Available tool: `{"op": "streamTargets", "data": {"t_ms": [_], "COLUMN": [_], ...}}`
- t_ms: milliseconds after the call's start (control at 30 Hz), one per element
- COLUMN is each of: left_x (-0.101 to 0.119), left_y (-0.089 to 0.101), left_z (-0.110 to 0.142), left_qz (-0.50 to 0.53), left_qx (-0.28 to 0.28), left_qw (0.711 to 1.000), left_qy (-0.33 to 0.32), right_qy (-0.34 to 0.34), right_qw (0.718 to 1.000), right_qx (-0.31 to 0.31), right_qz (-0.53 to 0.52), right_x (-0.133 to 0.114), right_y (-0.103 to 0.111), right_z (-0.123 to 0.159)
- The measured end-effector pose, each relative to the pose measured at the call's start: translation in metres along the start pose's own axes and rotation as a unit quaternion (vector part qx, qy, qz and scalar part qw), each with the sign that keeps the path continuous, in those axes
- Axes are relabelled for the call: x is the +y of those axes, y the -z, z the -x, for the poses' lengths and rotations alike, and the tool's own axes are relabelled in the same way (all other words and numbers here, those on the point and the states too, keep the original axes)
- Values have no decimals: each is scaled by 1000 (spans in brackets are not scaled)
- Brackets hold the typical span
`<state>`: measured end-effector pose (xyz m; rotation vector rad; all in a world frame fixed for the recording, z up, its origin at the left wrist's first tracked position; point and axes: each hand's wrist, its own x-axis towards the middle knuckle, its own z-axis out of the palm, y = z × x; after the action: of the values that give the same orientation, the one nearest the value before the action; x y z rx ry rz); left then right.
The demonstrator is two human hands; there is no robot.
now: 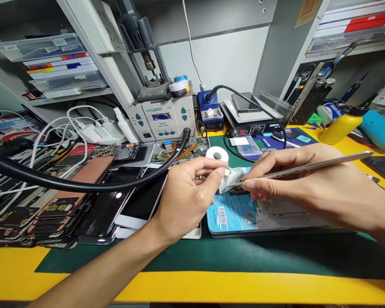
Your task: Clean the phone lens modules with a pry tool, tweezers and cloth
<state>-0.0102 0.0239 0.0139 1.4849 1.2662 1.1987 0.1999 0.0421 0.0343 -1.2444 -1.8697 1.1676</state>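
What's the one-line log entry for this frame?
left hand: pinching crumpled white piece | right hand: holding metal tool, tip at that piece | beneath: blue printed pad | nearby: white roll

Smooth metal tool (314,166), matt green mat (186,256)

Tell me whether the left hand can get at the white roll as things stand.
Probably yes: the white roll sits just beyond the left hand, with nothing visibly between them, though that hand seems busy pinching the crumpled white material.
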Motion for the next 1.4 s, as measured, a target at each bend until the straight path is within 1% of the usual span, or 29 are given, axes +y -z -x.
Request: {"op": "streamTargets", "data": {"t_ms": [200,400,500,667,833,1033,1200,1400], "left_x": [1,0,0,0,-2,-3,-1,1], "left_y": [0,1,2,4,9,9,8,10], "left_z": [1,1,1,-3,-6,-6,-6,-6], "left_qz": [-8,0,10,40,84,136,180,209], "left_qx": [1,-5,-8,-12,-34,-57,-82,-92], "left_qw": [1000,1000,1000,998,992,983,970,960], "left_qy": [8,13,19,46,84,109,141,163], "right_qy": [-1,-19,-12,38,65,61,77,73], "right_qw": [1000,999,1000,997,996,994,993,993], "right_qx": [-3,-27,-13,27,31,54,62,63], "right_qz": [10,4,4,58,48,68,61,64], "right_x": [-3,-4,-5,-5,-4,-4,-3,-6], "right_y": [0,1,2,3,4,1,2,2], "right_z": [1,1,0,-1,0,2,3,3]}}
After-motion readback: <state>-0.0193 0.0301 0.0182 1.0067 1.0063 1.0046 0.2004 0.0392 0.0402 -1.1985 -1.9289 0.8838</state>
